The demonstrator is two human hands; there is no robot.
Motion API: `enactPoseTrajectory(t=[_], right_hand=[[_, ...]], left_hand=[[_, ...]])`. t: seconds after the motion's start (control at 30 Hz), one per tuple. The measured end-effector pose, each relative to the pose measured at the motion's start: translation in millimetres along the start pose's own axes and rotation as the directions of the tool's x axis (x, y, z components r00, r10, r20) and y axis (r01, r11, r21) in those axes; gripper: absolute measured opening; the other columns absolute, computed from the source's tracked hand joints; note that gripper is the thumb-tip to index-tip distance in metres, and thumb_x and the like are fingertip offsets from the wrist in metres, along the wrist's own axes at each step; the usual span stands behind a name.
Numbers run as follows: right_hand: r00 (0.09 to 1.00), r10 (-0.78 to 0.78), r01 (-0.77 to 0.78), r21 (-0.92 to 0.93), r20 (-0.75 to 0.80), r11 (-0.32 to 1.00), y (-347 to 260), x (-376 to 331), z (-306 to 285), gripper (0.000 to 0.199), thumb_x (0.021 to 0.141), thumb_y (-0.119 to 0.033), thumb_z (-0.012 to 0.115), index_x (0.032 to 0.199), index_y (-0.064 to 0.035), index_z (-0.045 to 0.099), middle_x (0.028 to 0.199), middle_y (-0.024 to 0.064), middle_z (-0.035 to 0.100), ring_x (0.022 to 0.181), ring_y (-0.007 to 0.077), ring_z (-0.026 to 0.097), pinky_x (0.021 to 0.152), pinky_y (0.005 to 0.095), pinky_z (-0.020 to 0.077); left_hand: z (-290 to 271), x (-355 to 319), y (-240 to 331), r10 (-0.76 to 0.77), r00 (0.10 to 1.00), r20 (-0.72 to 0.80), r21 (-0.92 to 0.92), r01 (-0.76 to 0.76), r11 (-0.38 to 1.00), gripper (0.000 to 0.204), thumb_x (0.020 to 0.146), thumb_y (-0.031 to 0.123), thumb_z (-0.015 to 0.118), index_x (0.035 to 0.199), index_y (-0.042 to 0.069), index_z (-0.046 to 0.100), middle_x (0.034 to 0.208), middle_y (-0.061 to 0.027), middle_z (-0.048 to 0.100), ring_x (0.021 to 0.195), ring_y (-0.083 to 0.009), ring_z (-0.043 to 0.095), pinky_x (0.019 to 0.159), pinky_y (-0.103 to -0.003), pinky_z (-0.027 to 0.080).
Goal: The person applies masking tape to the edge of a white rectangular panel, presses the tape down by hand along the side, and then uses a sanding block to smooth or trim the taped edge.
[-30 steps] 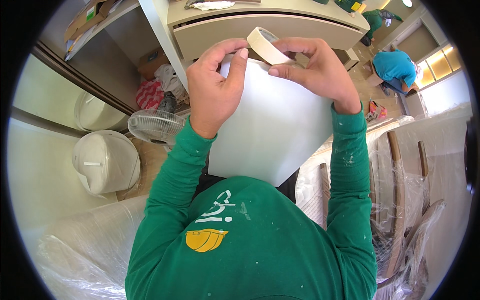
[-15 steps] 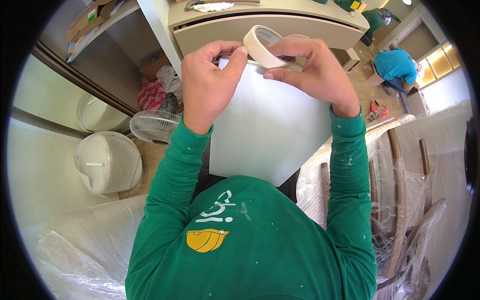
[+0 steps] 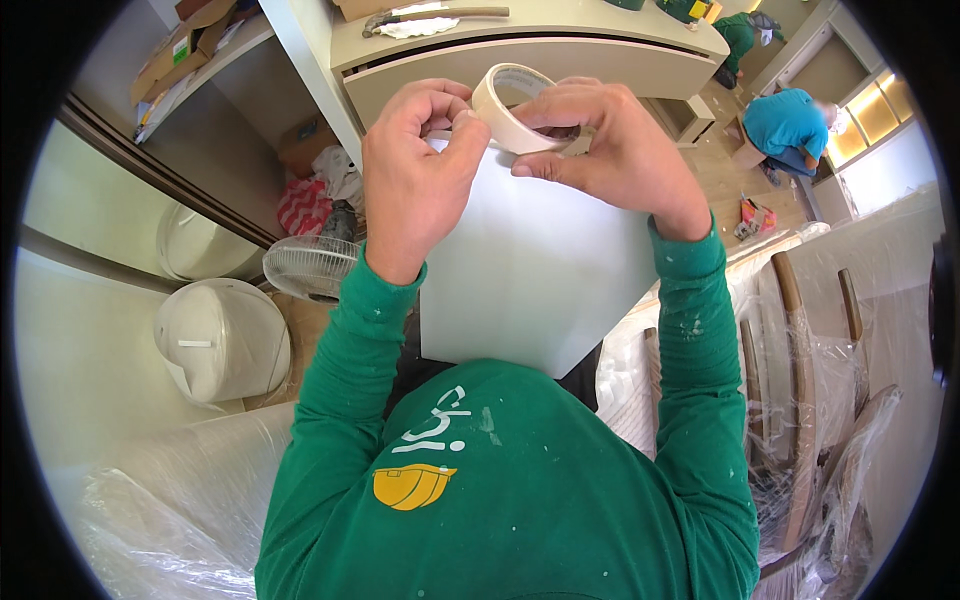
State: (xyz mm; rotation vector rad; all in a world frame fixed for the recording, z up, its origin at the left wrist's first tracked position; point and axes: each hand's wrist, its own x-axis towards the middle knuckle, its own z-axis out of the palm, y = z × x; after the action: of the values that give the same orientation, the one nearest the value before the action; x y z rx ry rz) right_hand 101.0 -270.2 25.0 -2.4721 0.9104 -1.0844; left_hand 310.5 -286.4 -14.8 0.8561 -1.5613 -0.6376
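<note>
A roll of pale masking tape is held up in front of me, over the top edge of a white flat board that leans against my chest. My right hand grips the roll from the right side. My left hand pinches at the roll's left rim with thumb and fingertips, and also rests on the board's top corner. Both arms wear green sleeves with paint specks.
A beige counter with a hammer on it lies ahead. A white fan and a white lidded bin stand on the left. Plastic-wrapped chairs crowd the right. A person in a blue shirt crouches far right.
The tape roll has shifted slightly left and down toward the board's top edge. My left fingers have closed in on its rim.
</note>
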Motion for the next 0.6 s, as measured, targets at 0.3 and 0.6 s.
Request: enactPoseTrajectory(t=[0.3, 0.6], right_hand=[[1.000, 0.021, -0.020, -0.043, 0.023, 0.999, -4.3, -0.4, -1.6, 0.029, 0.078, -0.010, 0.087, 0.102, 0.0013, 0.074, 0.085, 0.0158, 0.071, 0.073, 0.0335, 0.063, 0.070, 0.0372, 0.0532], [1.000, -0.004, 0.004, -0.001, 0.001, 1.000, -4.1, 0.6, 1.1, 0.029, 0.078, -0.009, 0.086, 0.101, 0.0025, 0.074, 0.085, 0.0173, 0.070, 0.072, 0.0351, 0.062, 0.068, 0.0381, 0.0525]], left_hand=[[-2.6, -8.5, -6.6, -0.003, 1.000, -0.023, -0.158, 0.000, 0.988, 0.015, 0.092, 0.009, 0.068, 0.094, -0.006, 0.069, 0.121, -0.0124, 0.070, 0.095, -0.0163, 0.067, 0.086, -0.031, 0.055], [-9.2, -8.8, -0.8, -0.074, 0.996, 0.047, -0.135, 0.079, 0.988, 0.018, 0.098, 0.010, 0.073, 0.109, -0.005, 0.074, 0.128, -0.0093, 0.070, 0.095, -0.0087, 0.063, 0.085, -0.024, 0.051]])
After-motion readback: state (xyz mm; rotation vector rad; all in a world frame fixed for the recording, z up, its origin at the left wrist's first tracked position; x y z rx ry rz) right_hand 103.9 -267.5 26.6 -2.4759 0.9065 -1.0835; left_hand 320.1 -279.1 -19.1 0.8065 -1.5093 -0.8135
